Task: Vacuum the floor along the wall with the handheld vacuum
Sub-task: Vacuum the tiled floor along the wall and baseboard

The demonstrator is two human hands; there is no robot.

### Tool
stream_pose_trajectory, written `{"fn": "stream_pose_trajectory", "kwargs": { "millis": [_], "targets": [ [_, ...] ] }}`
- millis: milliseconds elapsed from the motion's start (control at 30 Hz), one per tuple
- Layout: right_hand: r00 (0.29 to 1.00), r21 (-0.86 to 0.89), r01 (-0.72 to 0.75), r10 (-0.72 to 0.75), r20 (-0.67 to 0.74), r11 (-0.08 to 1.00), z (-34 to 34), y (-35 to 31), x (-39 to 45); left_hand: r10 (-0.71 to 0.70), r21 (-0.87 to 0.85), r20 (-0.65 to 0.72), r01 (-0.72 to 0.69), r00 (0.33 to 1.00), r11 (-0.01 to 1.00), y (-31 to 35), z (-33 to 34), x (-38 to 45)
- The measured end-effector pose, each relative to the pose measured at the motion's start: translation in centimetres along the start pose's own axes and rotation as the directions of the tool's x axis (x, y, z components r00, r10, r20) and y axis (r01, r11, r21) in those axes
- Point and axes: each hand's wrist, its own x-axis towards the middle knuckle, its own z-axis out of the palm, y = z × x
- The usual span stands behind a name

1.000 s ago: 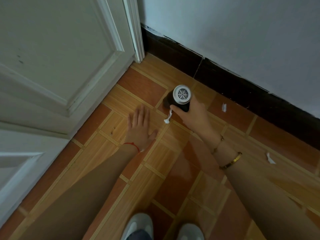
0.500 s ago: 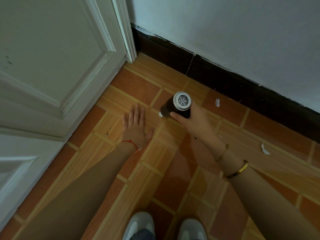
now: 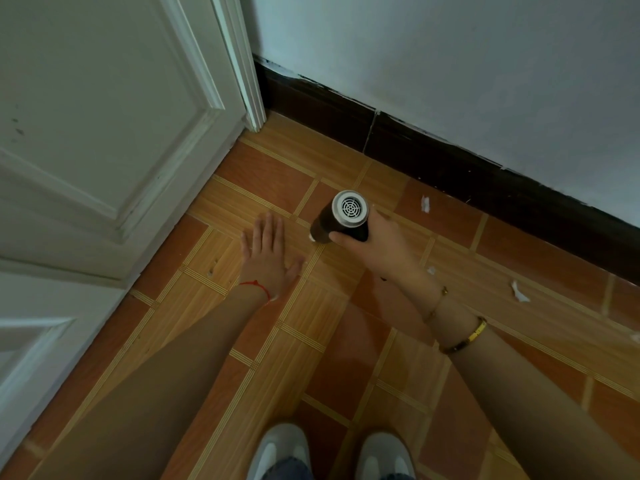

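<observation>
My right hand (image 3: 379,249) grips a dark cylindrical handheld vacuum (image 3: 341,218) with a silver vented end cap facing up; its nozzle points down at the orange tiled floor (image 3: 311,341). A small white scrap shows at the nozzle tip. My left hand (image 3: 268,258) lies flat on the floor, fingers apart, just left of the vacuum. White paper scraps lie near the dark baseboard (image 3: 467,174): one (image 3: 425,204) right of the vacuum, a tiny one (image 3: 431,270) by my right wrist, and another (image 3: 517,292) farther right.
A white panelled door (image 3: 104,133) and its frame stand on the left, meeting the white wall (image 3: 450,64) at the corner. My two white shoes (image 3: 329,452) are at the bottom edge.
The white paper strip hanging at the nozzle a second ago has nearly vanished; only a small bit shows at the tip. The left hand stays flat on the floor.
</observation>
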Motion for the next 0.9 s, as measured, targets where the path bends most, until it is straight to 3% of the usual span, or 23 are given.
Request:
{"fn": "stream_pose_trajectory", "kwargs": {
  "millis": [333,500,567,667,767,900],
  "targets": [
    [0.989,0.079,-0.028,0.039,-0.145,0.996,-0.1,0.2,0.0,0.006,0.003,0.022,-0.006,1.0,1.0,-0.1,0.0,0.0],
    [0.978,-0.247,0.036,-0.085,-0.189,0.968,0.7,0.2,-0.7,0.006,-0.007,0.014,-0.006,1.0,1.0,-0.2,0.2,0.1],
    [0.976,-0.302,0.056,-0.116,-0.183,0.952,1.1,0.4,-1.1,0.008,-0.003,0.014,-0.008,1.0,1.0,-0.2,0.2,0.2],
    [0.993,-0.163,0.056,-0.073,-0.097,0.985,1.3,0.8,-1.0,0.005,-0.001,0.017,-0.005,1.0,1.0,-0.1,0.1,0.1],
    [0.994,0.038,-0.003,0.007,-0.109,0.999,1.2,0.8,-0.9,0.001,0.018,0.029,-0.001,1.0,1.0,0.0,-0.1,0.1],
    [0.992,0.043,-0.026,0.031,-0.12,0.999,0.4,1.1,-0.5,0.002,0.011,0.04,-0.002,0.999,1.0,0.0,-0.2,0.1]
  ]
}}
